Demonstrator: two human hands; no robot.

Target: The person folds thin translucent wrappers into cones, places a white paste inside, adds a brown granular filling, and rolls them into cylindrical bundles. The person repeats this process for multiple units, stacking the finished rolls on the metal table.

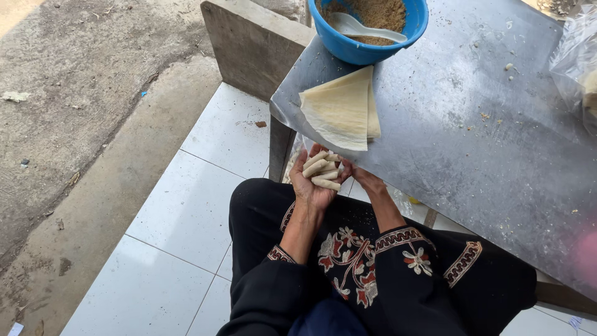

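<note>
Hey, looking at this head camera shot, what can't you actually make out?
- Right hand: mostly hidden under the metal table edge.
- Plastic bag: cut off by the right frame edge; contents unclear.
- Blue bowl: top cropped; the brown filling's kind is unclear.
- Small rolls in the left hand: exact count too small to tell.
- Pink blur at the right edge: unidentifiable.

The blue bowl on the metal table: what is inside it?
The blue bowl holds brown crumbly filling and a white spoon. The bowl's bottom is covered by the filling.
</note>
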